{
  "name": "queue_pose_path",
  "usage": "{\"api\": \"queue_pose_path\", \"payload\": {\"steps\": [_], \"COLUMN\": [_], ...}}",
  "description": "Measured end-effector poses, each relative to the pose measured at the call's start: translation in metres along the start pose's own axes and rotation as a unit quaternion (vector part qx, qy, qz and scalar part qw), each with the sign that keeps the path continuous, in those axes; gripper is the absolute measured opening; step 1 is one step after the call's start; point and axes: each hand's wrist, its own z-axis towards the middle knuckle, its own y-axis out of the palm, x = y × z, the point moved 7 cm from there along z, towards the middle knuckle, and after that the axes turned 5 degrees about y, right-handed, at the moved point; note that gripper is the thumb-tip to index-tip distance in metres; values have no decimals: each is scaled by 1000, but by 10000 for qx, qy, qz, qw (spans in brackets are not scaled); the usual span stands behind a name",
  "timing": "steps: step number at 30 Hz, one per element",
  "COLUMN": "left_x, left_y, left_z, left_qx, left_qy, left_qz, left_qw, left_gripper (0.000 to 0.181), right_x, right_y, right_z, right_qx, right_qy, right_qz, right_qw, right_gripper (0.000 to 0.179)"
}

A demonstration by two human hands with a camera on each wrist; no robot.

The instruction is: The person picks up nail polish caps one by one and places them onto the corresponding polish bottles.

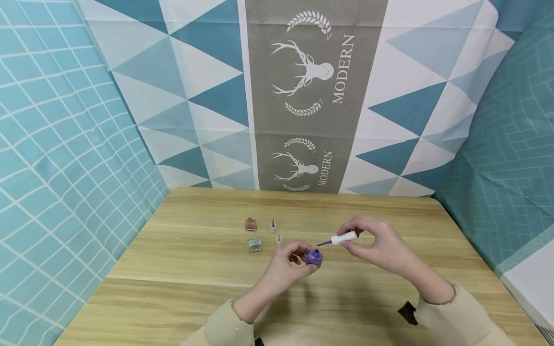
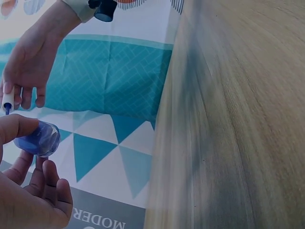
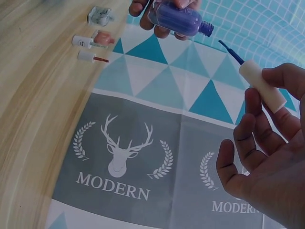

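A person's left hand [image 1: 291, 263] pinches a small, rounded, clear glass bottle of purple nail polish [image 1: 314, 258] between thumb and fingers, holding it above the table with its uncapped neck exposed. The right hand [image 1: 376, 240] grips a slim white cylindrical cap [image 1: 345, 238], whose thin purple-coated brush [image 1: 324, 243] points toward that neck, close but not touching. For good control, the bottle is best kept steady and neck up, gripped low so the fingers stay off the opening, while the brush lines up with the neck and avoids scraping its rim; a tilt could spill polish. Nothing appears to block the gap between them. Beyond the left hand, on the pale wood-grain table [image 1: 195, 259], are a squarish pinkish-red polish bottle [image 1: 250, 224] and a silvery glitter one [image 1: 255, 245]. Beside them, two white brush caps stand bristles up, one farther back [image 1: 273, 228]; the nearer cap [image 1: 279, 241], just beside the left hand, could be knocked over.
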Motion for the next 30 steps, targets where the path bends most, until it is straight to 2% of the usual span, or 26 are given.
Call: {"api": "queue_pose_path", "payload": {"steps": [4, 10, 12, 30], "left_x": [-3, -29, -32, -30], "left_y": [1, 4, 4, 4], "left_z": [0, 3, 3, 2], "left_qx": [18, 54, 37, 4], "left_qy": [-3, 102, 114, 136], "left_qz": [-33, 34, 49, 37], "left_qw": [10000, 9999, 9999, 9999], "left_gripper": [26, 28, 28, 28], "right_x": [-5, -12, -13, -13], "right_y": [-1, -1, -1, 6], "right_z": [1, 2, 3, 5], "right_qx": [-21, 3, -8, -389], "right_qy": [-196, -478, -503, -401], "right_qz": [31, 111, 122, 97], "right_qw": [9998, 9988, 9987, 9984], "right_gripper": [26, 25, 25, 24]}}
